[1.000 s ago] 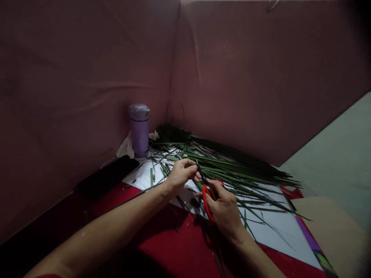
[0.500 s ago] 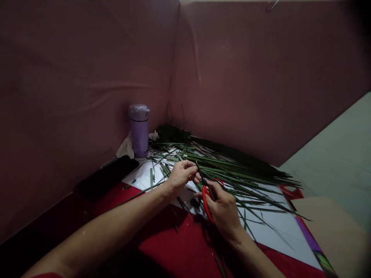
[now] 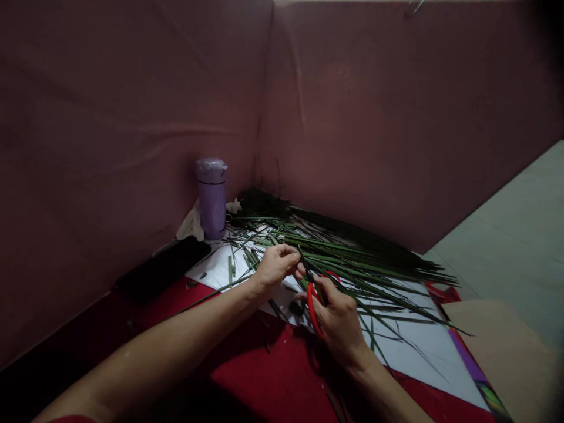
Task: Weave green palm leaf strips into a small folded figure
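My right hand point(image 3: 341, 320) grips a pair of scissors point(image 3: 314, 308) with red handles and dark blades. The blades point up and away, and their tips reach the fingers of my left hand point(image 3: 275, 270). My left thumb and fingertips are pinched together; what they hold, if anything, is too small and dark to make out. Beyond both hands, a spread of long green leaf strips point(image 3: 361, 261) lies on a white sheet point(image 3: 423, 346). Short cut pieces point(image 3: 230, 270) are scattered to the left of the strips.
A purple flask point(image 3: 212, 205) stands at the back left beside crumpled white tissue point(image 3: 192, 226). A dark flat object point(image 3: 163, 270) lies in front of it. Pinkish walls point(image 3: 374, 117) close off the back. Red cloth point(image 3: 251, 382) covers the near side, and a tan board point(image 3: 502, 346) is at the right.
My right hand and the scissors have shifted very slightly to the left. My left hand has stayed in place, still pinched by the blade tips.
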A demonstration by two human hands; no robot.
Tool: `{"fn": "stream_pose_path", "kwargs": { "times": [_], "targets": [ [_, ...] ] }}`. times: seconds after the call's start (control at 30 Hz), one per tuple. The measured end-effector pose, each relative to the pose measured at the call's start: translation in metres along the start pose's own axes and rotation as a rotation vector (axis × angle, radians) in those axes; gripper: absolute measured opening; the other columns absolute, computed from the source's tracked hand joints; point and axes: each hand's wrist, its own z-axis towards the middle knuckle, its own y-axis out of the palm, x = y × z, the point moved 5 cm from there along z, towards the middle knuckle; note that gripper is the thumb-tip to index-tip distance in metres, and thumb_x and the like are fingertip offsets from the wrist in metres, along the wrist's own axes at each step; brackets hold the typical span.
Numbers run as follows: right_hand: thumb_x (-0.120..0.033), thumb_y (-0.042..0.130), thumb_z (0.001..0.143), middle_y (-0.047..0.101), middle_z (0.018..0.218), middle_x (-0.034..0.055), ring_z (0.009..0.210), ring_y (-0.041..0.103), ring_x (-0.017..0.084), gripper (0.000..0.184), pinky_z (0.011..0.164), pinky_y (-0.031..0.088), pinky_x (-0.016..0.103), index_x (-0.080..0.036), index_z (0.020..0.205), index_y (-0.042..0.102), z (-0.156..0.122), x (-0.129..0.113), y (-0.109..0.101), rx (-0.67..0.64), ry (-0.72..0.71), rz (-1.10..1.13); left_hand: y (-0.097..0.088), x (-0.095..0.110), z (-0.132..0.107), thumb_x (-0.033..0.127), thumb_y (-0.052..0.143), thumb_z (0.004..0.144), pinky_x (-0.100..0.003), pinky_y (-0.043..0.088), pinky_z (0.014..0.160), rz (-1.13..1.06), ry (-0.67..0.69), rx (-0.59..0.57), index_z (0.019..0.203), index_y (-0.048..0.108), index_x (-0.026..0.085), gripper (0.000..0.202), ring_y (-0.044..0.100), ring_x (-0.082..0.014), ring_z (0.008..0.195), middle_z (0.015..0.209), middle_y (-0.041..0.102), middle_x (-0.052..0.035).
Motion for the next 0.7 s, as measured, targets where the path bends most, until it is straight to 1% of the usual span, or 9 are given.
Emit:
{"fn": "stream_pose_path", "kwargs": {
  "times": [0.17,0.27,0.33,0.43,0.5,0.63,0.7],
  "targets": [
    [-0.036,0.048,0.081,0.061,0.064,0.0004,0.049,0.052,0.011,0.021,0.049,0.037,0.019,-0.018,0.089,0.053,-0.001,0.002,0.001,0.019,-0.023,-0.032,0.001,-0.001,0.000,0.018,0.057,0.067,-0.020,0.039,0.047,0.002,-0.006,-0.013,0.067,0.047,0.011,0.011,0.051,-0.0086,0.042,0.052,0.057,-0.0026],
    [-0.037,0.051,0.078,0.059,0.059,-0.0008,0.046,0.050,0.011,0.022,0.047,0.036,0.020,-0.017,0.088,0.055,0.001,0.003,0.000,0.054,-0.004,-0.039,0.003,-0.003,0.000,0.020,0.057,0.068,-0.021,0.040,0.047,-0.010,-0.024,-0.040,0.068,0.048,0.011,0.013,0.050,-0.0087,0.042,0.052,0.057,-0.0028],
    [-0.036,0.053,0.077,0.060,0.061,-0.0006,0.048,0.052,0.012,0.022,0.049,0.038,0.021,-0.018,0.089,0.055,0.002,0.003,-0.001,0.076,0.027,0.008,0.003,-0.003,0.000,0.021,0.057,0.068,-0.021,0.040,0.046,-0.012,-0.025,-0.057,0.068,0.048,0.011,0.013,0.050,-0.0083,0.041,0.052,0.056,-0.0025],
    [-0.035,0.053,0.077,0.063,0.067,0.0012,0.058,0.057,0.014,0.021,0.055,0.041,0.021,-0.018,0.091,0.053,0.004,0.005,-0.002,0.086,0.092,0.143,0.003,-0.002,-0.001,0.021,0.056,0.070,-0.020,0.038,0.042,0.032,-0.022,-0.069,0.069,0.050,0.010,0.012,0.049,-0.0080,0.041,0.052,0.055,-0.0021],
    [-0.035,0.054,0.076,0.062,0.068,0.0010,0.060,0.057,0.015,0.023,0.055,0.042,0.022,-0.018,0.092,0.052,0.005,0.008,-0.004,0.088,0.144,0.206,0.002,-0.002,-0.002,0.022,0.055,0.070,-0.018,0.036,0.037,0.073,-0.028,-0.065,0.070,0.051,0.010,0.013,0.049,-0.0085,0.042,0.056,0.055,-0.0029],
    [-0.037,0.055,0.075,0.060,0.067,-0.0005,0.055,0.053,0.014,0.028,0.050,0.041,0.022,-0.019,0.097,0.051,0.005,0.017,-0.008,0.053,0.213,0.258,0.002,-0.001,-0.002,0.024,0.055,0.071,-0.017,0.031,0.031,0.073,-0.014,-0.076,0.072,0.048,0.012,0.014,0.052,-0.0088,0.044,0.076,0.059,-0.0068],
    [-0.037,0.057,0.073,0.059,0.067,-0.0006,0.056,0.051,0.014,0.030,0.051,0.041,0.022,-0.019,0.097,0.051,0.005,0.020,-0.007,0.011,0.215,0.248,0.004,-0.001,-0.002,0.022,0.054,0.071,-0.017,0.032,0.031,0.045,-0.007,-0.090,0.071,0.046,0.013,0.013,0.051,-0.0082,0.045,0.077,0.058,-0.0059]
  ]
}}
